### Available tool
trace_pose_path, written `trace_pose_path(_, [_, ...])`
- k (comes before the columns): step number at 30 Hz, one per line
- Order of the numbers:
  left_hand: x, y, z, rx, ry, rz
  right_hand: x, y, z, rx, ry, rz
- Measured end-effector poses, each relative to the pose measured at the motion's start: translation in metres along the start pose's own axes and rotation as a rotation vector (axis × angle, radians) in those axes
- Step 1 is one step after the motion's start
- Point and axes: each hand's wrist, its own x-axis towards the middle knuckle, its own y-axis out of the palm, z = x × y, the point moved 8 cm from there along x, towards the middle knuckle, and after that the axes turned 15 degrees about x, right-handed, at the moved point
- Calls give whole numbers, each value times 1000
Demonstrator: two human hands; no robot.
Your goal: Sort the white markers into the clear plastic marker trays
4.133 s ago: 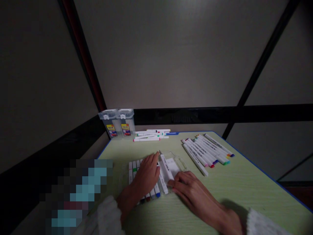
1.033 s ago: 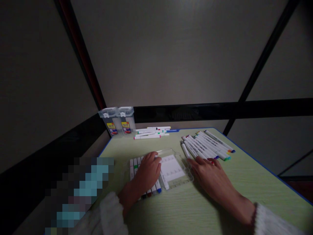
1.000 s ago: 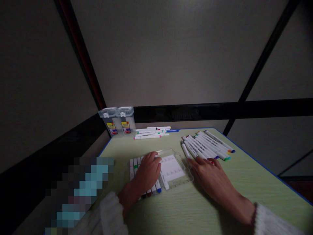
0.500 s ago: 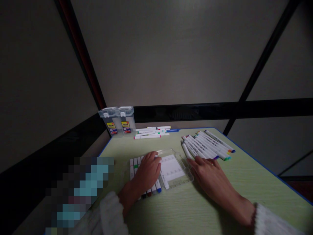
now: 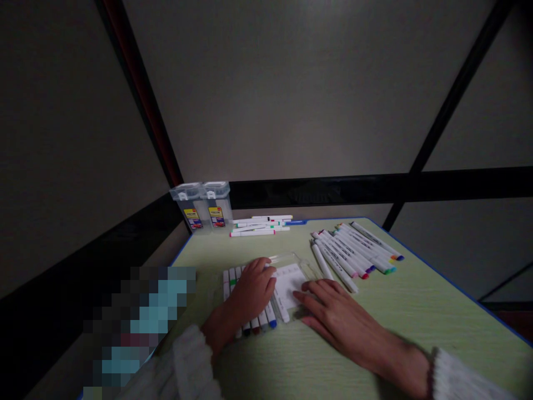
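A clear plastic tray lies on the table with a row of white markers in its left part, coloured at their ends. My left hand rests over these markers, its fingers lying across them and hiding their middles. One white marker lies just right of this hand, beside a white sheet in the tray. My right hand is over the tray's right part, fingers stretched toward the sheet with nothing visible in them. Beyond it lie loose white markers with coloured ends.
Two lidded clear plastic boxes with yellow labels stand at the back left corner. Near them is a small pile of white markers beside a blue object. The wall rises directly behind the table.
My right hand has moved left, from the near ends of the loose markers to over the tray's sheet. Those marker ends are uncovered now. My left hand stays over the row.
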Motion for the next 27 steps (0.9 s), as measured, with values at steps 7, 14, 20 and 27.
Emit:
trace_pose_path(7, [2, 2, 6, 21, 44, 20, -2, 9, 4, -10, -19, 44])
trace_pose_path(14, [10, 5, 18, 37, 73, 22, 1, 11, 3, 4, -13, 17])
trace_pose_path(20, [18, 5, 29, -7, 9, 44, 4, 16, 1, 3, 1, 8])
trace_pose_path(27, [42, -1, 78, 16, -316, -78, 4, 16, 0, 20, 6, -21])
